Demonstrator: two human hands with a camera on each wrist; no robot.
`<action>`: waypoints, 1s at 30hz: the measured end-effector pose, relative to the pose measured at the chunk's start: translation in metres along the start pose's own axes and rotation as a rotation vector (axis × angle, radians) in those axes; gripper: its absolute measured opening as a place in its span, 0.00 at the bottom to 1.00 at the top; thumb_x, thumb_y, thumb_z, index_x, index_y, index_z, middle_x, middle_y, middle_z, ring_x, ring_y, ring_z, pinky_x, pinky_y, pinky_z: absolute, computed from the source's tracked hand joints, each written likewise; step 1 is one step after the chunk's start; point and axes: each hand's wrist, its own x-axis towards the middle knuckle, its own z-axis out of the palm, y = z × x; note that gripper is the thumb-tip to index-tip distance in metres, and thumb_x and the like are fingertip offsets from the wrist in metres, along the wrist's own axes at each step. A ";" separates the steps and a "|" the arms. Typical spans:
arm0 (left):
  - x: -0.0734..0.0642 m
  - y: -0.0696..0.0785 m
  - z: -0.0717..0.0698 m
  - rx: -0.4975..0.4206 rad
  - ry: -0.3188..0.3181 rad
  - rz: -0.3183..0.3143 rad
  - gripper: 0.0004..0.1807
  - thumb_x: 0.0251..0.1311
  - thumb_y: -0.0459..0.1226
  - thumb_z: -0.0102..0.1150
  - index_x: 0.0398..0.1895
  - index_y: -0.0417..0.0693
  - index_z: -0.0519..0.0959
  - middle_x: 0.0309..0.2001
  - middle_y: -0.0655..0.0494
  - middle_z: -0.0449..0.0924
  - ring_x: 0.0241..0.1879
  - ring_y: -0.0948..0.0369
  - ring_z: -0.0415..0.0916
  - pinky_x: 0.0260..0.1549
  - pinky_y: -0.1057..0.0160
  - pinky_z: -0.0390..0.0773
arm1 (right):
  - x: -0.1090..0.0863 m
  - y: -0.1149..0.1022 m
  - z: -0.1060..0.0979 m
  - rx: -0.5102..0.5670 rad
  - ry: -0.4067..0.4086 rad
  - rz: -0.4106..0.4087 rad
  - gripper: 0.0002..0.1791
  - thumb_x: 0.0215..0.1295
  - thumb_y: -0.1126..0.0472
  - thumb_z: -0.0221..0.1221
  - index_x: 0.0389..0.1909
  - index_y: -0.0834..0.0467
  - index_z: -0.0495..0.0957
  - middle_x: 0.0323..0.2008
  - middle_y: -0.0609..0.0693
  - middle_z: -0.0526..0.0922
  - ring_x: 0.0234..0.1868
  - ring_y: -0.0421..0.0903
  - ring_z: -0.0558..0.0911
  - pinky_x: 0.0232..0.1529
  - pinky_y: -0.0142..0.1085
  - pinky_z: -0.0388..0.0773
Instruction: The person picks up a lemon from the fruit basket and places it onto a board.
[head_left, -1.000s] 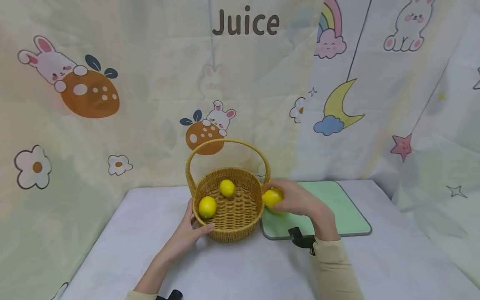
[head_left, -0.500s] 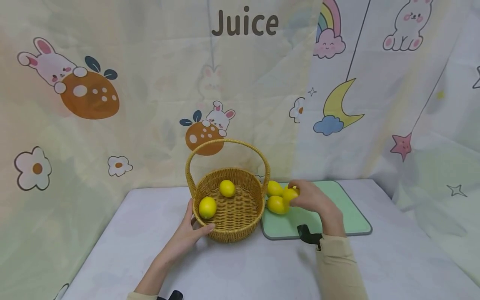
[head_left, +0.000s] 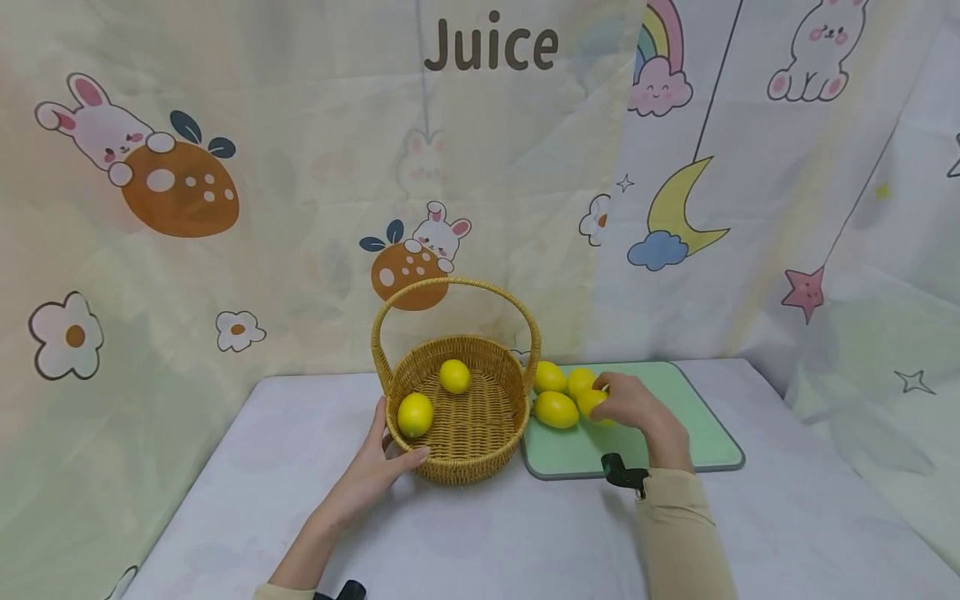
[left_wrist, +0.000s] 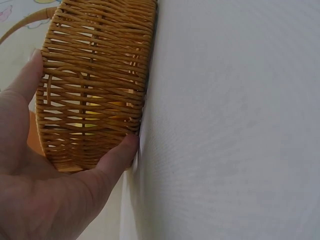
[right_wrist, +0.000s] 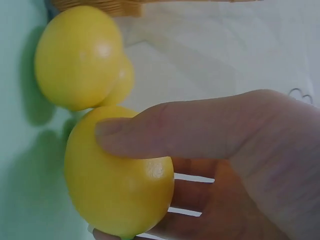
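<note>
A round wicker basket (head_left: 463,471) with a tall handle stands upright on the table. My left hand (head_left: 378,458) holds its left side, with the thumb near the base and the fingers up by the rim in the left wrist view. Inside are two lemons, one by the near left wall (head_left: 415,414) and a smaller-looking one further back (head_left: 454,377). My right hand (head_left: 637,408) grips a lemon (right_wrist: 117,175) between thumb and fingers, low over the green board. Close by on the board lie a front lemon (head_left: 557,410) and two behind it, a left lemon (head_left: 548,377) and a right lemon (head_left: 581,382).
A green cutting board (head_left: 697,442) with a grey edge lies right of the basket, close against it. The table (head_left: 480,550) has a white cloth. Behind it hangs a printed curtain (head_left: 300,208) with cartoon rabbits.
My right hand has moved right, away from the basket, over the board. More lemons it was covering now show, and it grips the rightmost one. My left hand and the basket have stayed put.
</note>
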 end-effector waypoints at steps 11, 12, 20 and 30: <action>0.000 0.000 0.000 -0.009 0.003 0.004 0.63 0.57 0.57 0.67 0.75 0.80 0.22 0.82 0.55 0.26 0.80 0.44 0.37 0.68 0.26 0.51 | 0.008 0.007 0.012 0.027 -0.007 0.042 0.30 0.54 0.59 0.66 0.59 0.65 0.73 0.52 0.60 0.81 0.45 0.53 0.75 0.47 0.47 0.75; 0.000 0.000 0.000 -0.006 0.002 0.005 0.64 0.57 0.57 0.67 0.75 0.79 0.22 0.82 0.54 0.26 0.80 0.43 0.37 0.68 0.26 0.51 | 0.007 0.007 0.012 0.028 -0.010 0.044 0.31 0.54 0.59 0.66 0.59 0.65 0.73 0.52 0.60 0.80 0.45 0.53 0.75 0.47 0.47 0.75; -0.001 0.001 0.000 -0.007 0.002 0.007 0.63 0.57 0.58 0.66 0.75 0.79 0.22 0.82 0.54 0.26 0.80 0.43 0.37 0.67 0.27 0.53 | 0.003 0.006 0.007 0.006 -0.029 0.045 0.31 0.57 0.56 0.66 0.60 0.63 0.73 0.59 0.65 0.77 0.53 0.58 0.76 0.55 0.57 0.75; 0.000 0.000 0.000 -0.007 -0.001 0.006 0.64 0.57 0.58 0.66 0.75 0.78 0.21 0.82 0.52 0.27 0.80 0.42 0.37 0.67 0.26 0.50 | -0.005 -0.002 -0.006 -0.009 -0.006 0.011 0.31 0.58 0.57 0.66 0.62 0.65 0.73 0.57 0.68 0.78 0.49 0.59 0.79 0.48 0.53 0.79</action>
